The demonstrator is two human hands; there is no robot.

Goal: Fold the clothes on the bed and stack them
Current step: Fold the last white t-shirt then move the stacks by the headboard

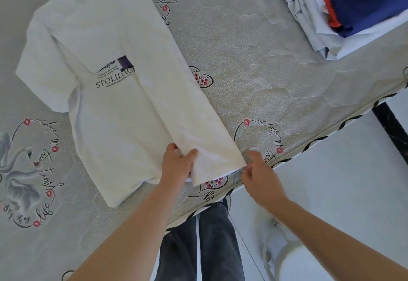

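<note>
A white T-shirt (114, 112) with a dark "STOLIDACI" print lies flat on the bed, collar at the far end. Its right side is folded lengthwise over the middle, covering part of the print. My left hand (177, 164) pinches the inner edge of that folded panel at the hem, thumb on top. My right hand (257, 175) is at the hem's right corner by the fold line, fingers curled on the cloth; motion blur hides the exact grip. The left sleeve (42, 64) still lies spread out.
The bed sheet (254, 64) is grey with heart and script patterns; its near edge runs diagonally just beside my right hand. A pile of white, blue and orange clothes (344, 8) sits at the far right. White floor and my legs are below the edge.
</note>
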